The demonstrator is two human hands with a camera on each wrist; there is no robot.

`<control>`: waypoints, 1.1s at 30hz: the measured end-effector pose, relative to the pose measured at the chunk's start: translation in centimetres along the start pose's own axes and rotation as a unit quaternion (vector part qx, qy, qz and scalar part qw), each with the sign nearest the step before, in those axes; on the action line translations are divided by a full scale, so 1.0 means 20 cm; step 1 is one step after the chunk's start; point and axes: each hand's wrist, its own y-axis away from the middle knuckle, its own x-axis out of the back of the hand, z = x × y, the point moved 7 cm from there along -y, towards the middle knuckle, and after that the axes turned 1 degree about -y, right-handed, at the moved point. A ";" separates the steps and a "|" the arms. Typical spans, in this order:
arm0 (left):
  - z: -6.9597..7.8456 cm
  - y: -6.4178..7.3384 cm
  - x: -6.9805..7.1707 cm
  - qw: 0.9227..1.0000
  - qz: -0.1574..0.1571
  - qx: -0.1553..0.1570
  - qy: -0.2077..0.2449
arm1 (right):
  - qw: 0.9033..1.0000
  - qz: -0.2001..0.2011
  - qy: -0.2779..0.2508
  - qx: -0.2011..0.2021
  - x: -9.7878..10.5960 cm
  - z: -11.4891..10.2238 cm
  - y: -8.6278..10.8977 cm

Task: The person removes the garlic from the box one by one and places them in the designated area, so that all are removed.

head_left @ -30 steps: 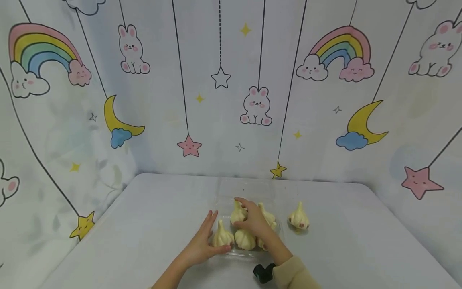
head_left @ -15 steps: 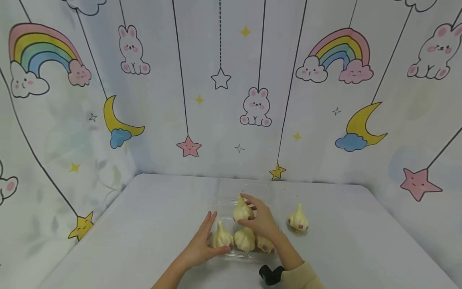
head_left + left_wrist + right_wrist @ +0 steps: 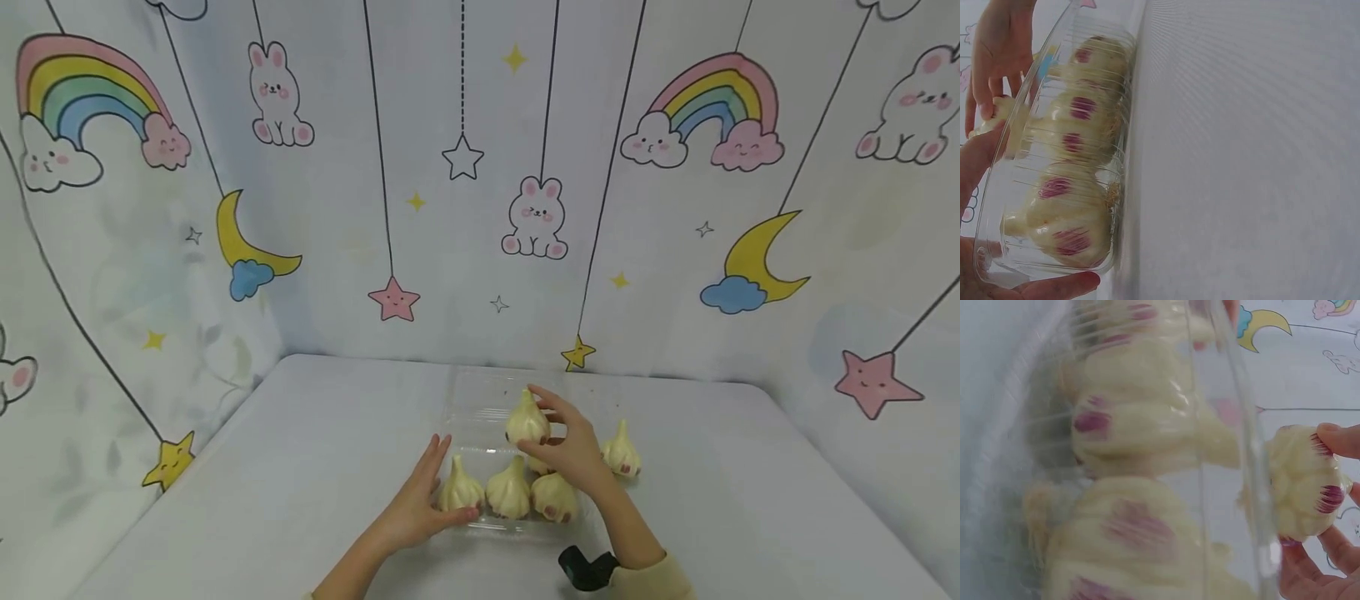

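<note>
A garlic bulb (image 3: 527, 421), above the rim of the clear tray (image 3: 510, 527), sits pinched between thumb and fingers of the right grip (image 3: 576, 446); the left grip (image 3: 414, 510), fingers straight, touches the tray; a loosened pinch could drop it onto the other bulbs (image 3: 508, 492)

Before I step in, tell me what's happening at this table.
A person's right hand holds a garlic bulb by its fingers, raised over a clear plastic container. The left hand rests against the container's left end, fingers extended. Inside, three bulbs stand along the near side, with another bulb partly hidden behind them. One loose bulb sits outside, to the right, on the white table.
</note>
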 end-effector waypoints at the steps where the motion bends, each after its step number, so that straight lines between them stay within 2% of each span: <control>1: 0.00 0.00 0.00 1.000 -0.001 0.001 0.001 | 1.000 0.001 -0.002 0.002 0.01 0.00 0.00; 8: 0.01 0.00 0.00 1.000 -0.005 0.002 0.004 | 1.000 0.006 -0.015 0.012 0.07 -0.02 0.03; 13: 0.01 0.00 0.00 1.000 -0.004 0.002 0.002 | 1.000 0.013 -0.013 -0.013 0.11 -0.06 0.05; 17: 0.01 0.00 0.00 1.000 -0.004 0.002 0.007 | 0.999 0.018 0.000 -0.027 0.14 -0.04 0.07; 19: 0.01 0.00 0.00 1.000 -0.005 0.003 0.006 | 0.999 0.024 0.003 -0.022 0.16 0.01 0.07; 25: 0.00 0.01 0.00 1.000 -0.003 0.004 -0.001 | 0.999 0.038 0.016 -0.009 0.23 0.05 0.09; 33: 0.01 0.01 0.00 1.000 -0.005 0.005 -0.001 | 0.997 0.056 0.034 -0.027 0.35 0.09 0.13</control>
